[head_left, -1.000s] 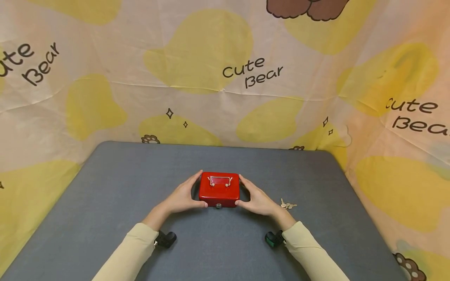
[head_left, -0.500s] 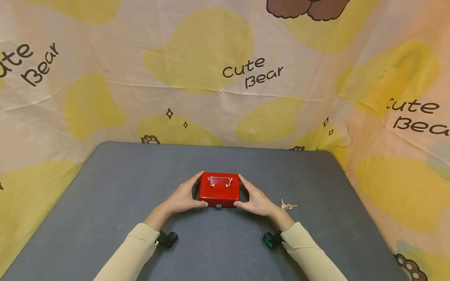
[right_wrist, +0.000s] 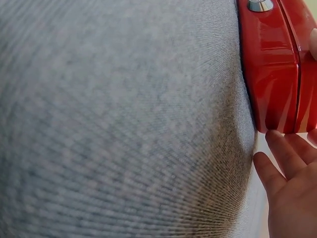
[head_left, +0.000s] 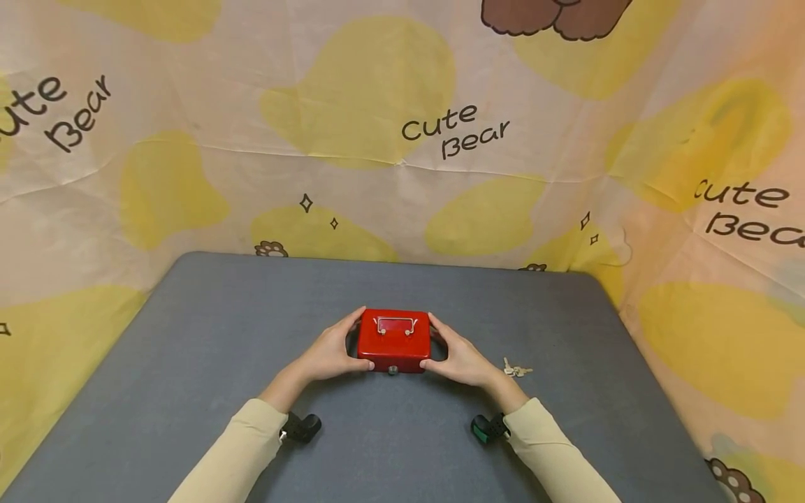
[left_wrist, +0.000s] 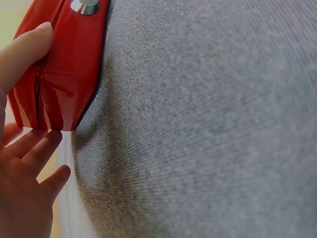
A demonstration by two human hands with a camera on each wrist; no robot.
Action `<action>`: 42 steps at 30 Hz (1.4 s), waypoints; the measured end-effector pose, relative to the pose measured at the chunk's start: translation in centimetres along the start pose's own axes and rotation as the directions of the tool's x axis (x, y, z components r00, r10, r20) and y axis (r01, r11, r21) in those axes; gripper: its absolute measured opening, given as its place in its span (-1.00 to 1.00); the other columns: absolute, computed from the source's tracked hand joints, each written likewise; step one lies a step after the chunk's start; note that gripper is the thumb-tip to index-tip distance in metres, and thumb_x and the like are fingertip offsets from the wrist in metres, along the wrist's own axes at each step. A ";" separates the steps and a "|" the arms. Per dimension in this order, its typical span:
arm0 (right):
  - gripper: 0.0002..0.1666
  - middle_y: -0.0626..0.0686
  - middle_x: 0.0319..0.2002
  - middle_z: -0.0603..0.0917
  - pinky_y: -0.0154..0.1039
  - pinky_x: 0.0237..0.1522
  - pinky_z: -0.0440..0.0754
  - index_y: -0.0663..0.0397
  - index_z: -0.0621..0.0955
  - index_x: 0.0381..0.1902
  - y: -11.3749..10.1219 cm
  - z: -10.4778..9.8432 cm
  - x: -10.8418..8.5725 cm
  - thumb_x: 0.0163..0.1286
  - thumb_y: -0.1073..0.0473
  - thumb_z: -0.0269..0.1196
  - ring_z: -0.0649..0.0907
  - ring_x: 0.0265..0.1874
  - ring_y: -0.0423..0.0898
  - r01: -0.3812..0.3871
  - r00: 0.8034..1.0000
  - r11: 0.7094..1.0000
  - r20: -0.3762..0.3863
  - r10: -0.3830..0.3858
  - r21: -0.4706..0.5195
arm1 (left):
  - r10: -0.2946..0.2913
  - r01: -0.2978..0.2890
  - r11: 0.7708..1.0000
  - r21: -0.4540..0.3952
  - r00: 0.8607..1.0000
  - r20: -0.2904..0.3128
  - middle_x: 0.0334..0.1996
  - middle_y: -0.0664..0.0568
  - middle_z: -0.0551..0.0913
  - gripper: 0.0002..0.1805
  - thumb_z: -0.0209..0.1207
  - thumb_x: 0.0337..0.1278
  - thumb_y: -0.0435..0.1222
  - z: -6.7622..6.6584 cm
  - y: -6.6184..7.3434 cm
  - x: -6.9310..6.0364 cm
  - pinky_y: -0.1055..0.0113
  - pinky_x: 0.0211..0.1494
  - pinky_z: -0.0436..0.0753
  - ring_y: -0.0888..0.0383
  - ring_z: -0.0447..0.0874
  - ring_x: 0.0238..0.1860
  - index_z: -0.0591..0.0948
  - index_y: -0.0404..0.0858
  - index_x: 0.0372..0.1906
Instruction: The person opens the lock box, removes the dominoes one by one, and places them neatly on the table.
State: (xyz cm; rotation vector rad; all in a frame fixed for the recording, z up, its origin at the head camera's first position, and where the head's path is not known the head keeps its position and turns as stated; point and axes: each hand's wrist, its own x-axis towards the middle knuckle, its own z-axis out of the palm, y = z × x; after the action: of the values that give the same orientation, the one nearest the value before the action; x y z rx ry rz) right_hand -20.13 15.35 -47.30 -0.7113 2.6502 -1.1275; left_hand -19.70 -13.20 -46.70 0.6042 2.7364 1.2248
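Observation:
A red metal cash box (head_left: 393, 344) rests on the grey table, its lid closed and its wire handle lying on top. The round silver lock (left_wrist: 85, 6) is on its front face. My left hand (head_left: 328, 353) grips the box's left end, the thumb at the front corner and the fingers along the side toward the back. At the opposite end my right hand (head_left: 463, 358) holds it the same way. In the right wrist view, fingertips touch the box's end wall (right_wrist: 277, 111). A small bunch of keys (head_left: 517, 368) lies to the right of my right hand.
The grey table (head_left: 251, 300) has rounded far corners. A patterned cloth (head_left: 352, 105) with yellow patches and lettering hangs behind it and along both sides. Black wrist straps (head_left: 302, 427) sit at both cuffs.

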 end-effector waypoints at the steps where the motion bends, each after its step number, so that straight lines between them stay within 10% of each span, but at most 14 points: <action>1: 0.08 0.10 0.37 0.21 0.00 0.23 0.33 0.04 0.02 0.44 0.0 0.0 0.0 0.12 -0.07 0.33 0.40 0.24 0.02 0.001 1.000 1.000 0.000 -0.001 0.002 | -0.006 0.006 1.000 0.001 1.000 0.003 0.24 -0.13 0.38 0.10 0.44 -0.30 -0.07 0.0 0.0 0.0 0.01 0.20 0.41 -0.05 0.43 0.17 0.10 -0.25 0.40; 23: -0.21 0.25 0.29 0.33 -0.04 0.09 0.48 0.18 0.11 0.40 -2.8 -1.5 0.1 0.31 0.17 0.19 0.49 0.15 0.12 0.043 0.999 0.975 -0.020 -0.039 0.220 | -0.126 0.125 0.991 -0.036 0.992 -0.009 0.23 -0.14 0.41 -0.03 0.31 -0.12 0.04 -0.5 0.7 0.5 0.01 0.18 0.43 -0.04 0.46 0.17 0.16 -0.24 0.39; 34: -0.32 0.17 0.21 0.45 -0.05 0.09 0.49 -0.09 0.25 0.36 -0.7 -0.6 1.3 0.32 0.03 0.17 0.57 0.07 0.05 -0.049 0.992 0.982 -0.103 0.069 0.182 | -0.188 0.188 0.978 -0.087 0.982 0.003 0.20 -0.14 0.43 -0.09 0.21 0.00 0.08 -0.6 1.3 0.9 -0.02 0.18 0.42 -0.05 0.43 0.19 0.13 -0.25 0.38; 42: -0.34 0.28 0.22 0.42 -0.05 0.06 0.52 0.14 0.21 0.37 -4.9 -2.7 0.3 0.37 0.10 0.11 0.50 0.14 0.13 -0.105 0.993 0.974 -0.030 0.113 0.201 | -0.183 0.184 0.981 -0.060 0.983 0.018 0.18 -0.15 0.45 -0.08 0.23 -0.03 0.10 -0.8 1.1 1.0 -0.01 0.18 0.42 -0.05 0.43 0.18 0.16 -0.22 0.37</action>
State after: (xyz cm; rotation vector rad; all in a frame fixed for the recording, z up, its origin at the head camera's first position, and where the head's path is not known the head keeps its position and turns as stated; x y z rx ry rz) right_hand -19.50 13.97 -41.95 -0.5044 2.5263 -1.3649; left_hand -20.47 -12.73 -45.31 0.3429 2.6627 1.2506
